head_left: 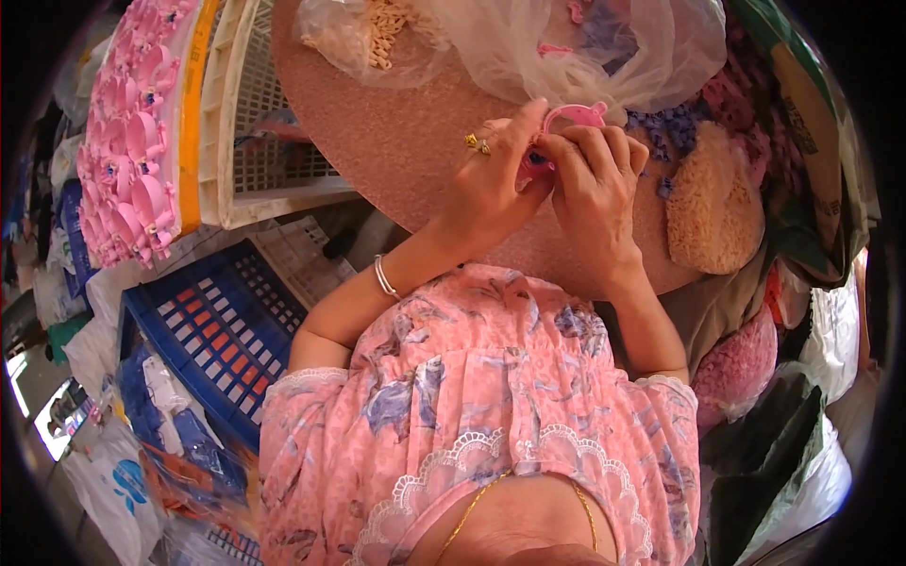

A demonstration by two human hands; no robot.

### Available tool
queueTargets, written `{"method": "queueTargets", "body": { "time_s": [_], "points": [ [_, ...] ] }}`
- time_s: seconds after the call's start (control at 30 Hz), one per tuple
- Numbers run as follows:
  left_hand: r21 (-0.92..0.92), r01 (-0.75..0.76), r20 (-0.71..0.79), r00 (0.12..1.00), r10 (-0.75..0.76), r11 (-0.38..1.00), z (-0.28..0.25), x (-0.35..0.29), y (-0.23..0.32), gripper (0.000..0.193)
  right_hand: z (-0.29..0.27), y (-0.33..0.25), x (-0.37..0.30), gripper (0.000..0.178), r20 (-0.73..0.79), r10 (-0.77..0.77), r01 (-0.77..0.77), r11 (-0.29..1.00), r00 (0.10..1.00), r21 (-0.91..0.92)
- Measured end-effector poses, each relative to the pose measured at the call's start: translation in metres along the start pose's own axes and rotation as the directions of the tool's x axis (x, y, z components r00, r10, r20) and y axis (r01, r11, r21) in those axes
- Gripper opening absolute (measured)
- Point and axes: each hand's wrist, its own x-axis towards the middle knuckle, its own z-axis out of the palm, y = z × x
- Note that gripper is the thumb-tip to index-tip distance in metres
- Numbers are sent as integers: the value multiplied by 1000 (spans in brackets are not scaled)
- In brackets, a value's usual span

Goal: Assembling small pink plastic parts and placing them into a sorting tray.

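Over the pinkish round table [396, 141], both hands meet on a small curved pink plastic band [578, 114]. My left hand [495, 184] pinches its near end between thumb and fingers. Opposite, my right hand [599, 179] has its fingers bent around the same band, whose arch rises beyond the knuckles. A small dark blue piece [536, 158] shows on the band between the fingertips. The fingers cover much of the band. To the right of my right hand lie small loose blue pieces [675, 132], beside a clear bag of beige pieces [717, 212].
Clear plastic bags [651, 57] and more beige pieces [385, 33] lie at the table's far side. At left stand a box of similar pink bands [127, 170], a cream crate [283, 203] and a blue basket [212, 321]. Pink pieces [746, 90] lie at far right.
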Motion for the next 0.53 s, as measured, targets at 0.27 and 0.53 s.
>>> {"method": "queueTargets", "body": {
  "time_s": [0.27,0.53],
  "points": [
    [96,270,3,962,-272,958,-12,-8,-21,78,-11,37,-35,33,-261,482,-450,876,837,176],
    [92,386,-179,913,-366,918,-38,-39,-37,76,5,47,-73,28,-11,606,-606,793,795,-59]
  ]
}}
